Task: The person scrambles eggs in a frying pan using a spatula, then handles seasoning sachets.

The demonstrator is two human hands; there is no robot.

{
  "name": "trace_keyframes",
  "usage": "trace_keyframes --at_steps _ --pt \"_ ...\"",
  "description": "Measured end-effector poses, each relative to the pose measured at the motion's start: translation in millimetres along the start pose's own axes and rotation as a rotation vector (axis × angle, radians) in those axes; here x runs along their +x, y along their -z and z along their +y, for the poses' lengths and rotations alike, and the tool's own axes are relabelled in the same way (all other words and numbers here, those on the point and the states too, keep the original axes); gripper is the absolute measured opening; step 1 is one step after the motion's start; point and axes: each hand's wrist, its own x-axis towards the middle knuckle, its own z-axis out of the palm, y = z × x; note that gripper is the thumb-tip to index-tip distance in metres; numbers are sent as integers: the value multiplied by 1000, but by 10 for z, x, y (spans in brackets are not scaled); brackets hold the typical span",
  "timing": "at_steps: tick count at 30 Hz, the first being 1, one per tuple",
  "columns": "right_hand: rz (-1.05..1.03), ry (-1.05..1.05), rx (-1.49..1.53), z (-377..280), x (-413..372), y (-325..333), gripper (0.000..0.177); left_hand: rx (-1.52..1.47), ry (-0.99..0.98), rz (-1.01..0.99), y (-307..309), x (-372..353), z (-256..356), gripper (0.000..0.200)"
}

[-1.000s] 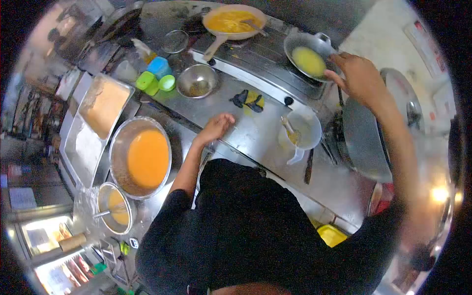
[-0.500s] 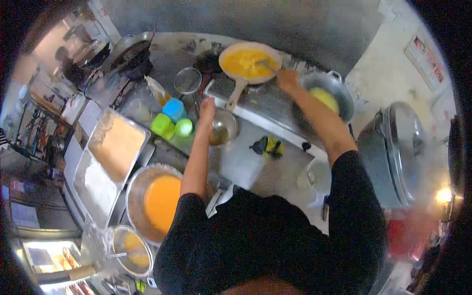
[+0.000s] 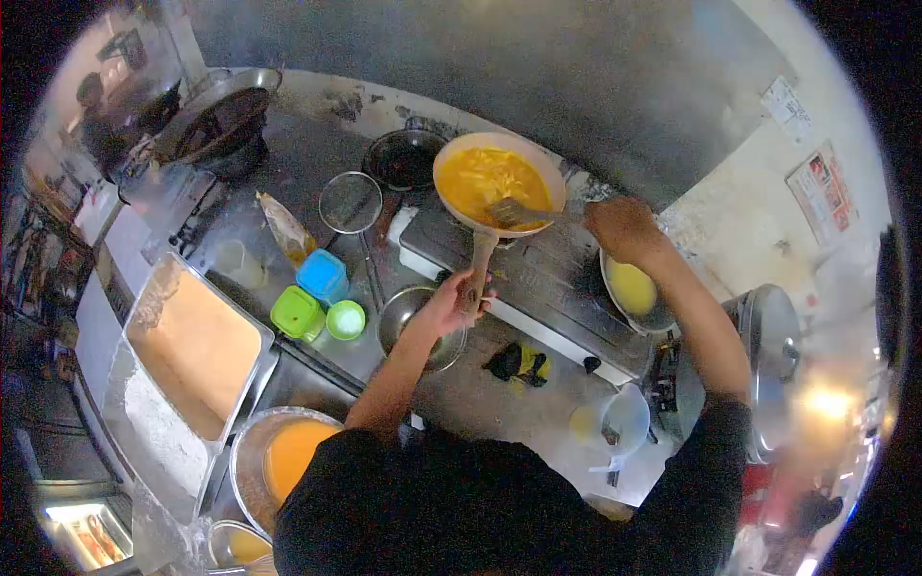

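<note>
A light-coloured frying pan [image 3: 555,173] stands over the stove, with a yellow-orange egg-like mixture [image 3: 480,173] in lumps and liquid inside. My left hand [image 3: 449,309] is closed around its handle [image 3: 480,259]. My right hand [image 3: 619,230] is closed on the handle of a spatula [image 3: 517,213], whose flat blade rests in the mixture at the pan's near right side. Below my right forearm, a larger pan partly hidden by it holds something yellow [image 3: 631,288]. A metal bowl [image 3: 459,353] lies just under my left wrist.
Left of the stove are a round strainer [image 3: 351,202], a blue container [image 3: 323,276] and green containers [image 3: 298,312]. Trays of pale powder [image 3: 197,336] and a basin of orange liquid [image 3: 293,456] line the left. A clear jug [image 3: 626,422] stands at the right front.
My left hand has come down onto the frying pan's handle. My right hand has shifted right, and the spatula has moved to the pan's near right side. The whole view has shifted.
</note>
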Motion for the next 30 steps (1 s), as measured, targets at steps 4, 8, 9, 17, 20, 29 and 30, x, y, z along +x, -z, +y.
trace_keyframes --at_steps 4,8,9,17,20,29,30 --pt "-49 67 199 -361 276 -84 26 8 16 32 -5 59 -13 35" --pt "-27 -13 523 -538 870 -659 28 135 36 160 -54 136 0 34" --pt "-41 -53 641 -588 972 -694 29 134 36 160 -100 98 15 34" --pt "46 -95 438 -1094 1514 -827 31 353 36 57 -170 6 39 32" --pt "221 -114 426 -982 1907 -1508 33 266 49 154 -159 49 10 32" --pt "120 -206 397 216 1661 -1224 35 137 57 113 -104 49 36 34" --pt "183 -144 257 296 1512 -1093 35 137 52 115 -112 56 47 34"
